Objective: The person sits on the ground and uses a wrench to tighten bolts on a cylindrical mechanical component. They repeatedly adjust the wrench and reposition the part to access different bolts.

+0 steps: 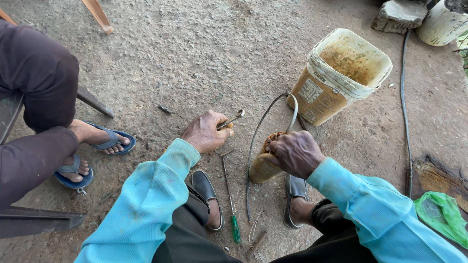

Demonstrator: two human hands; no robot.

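Left hand (207, 131) closed around a metal spanner (231, 120), low over the ground | right hand (296, 153) clamped on top of a small motor (264, 164) standing on the concrete floor (204, 53) | green-handled screwdriver (230, 198) lay between the feet | stained plastic bucket (341, 75) stood beyond | another person's sandalled feet (92, 151) at left.

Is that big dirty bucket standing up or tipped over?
Standing up, leaning slightly. The bucket rests on its base on the ground, lidless, its open mouth facing up with the stained inside showing.
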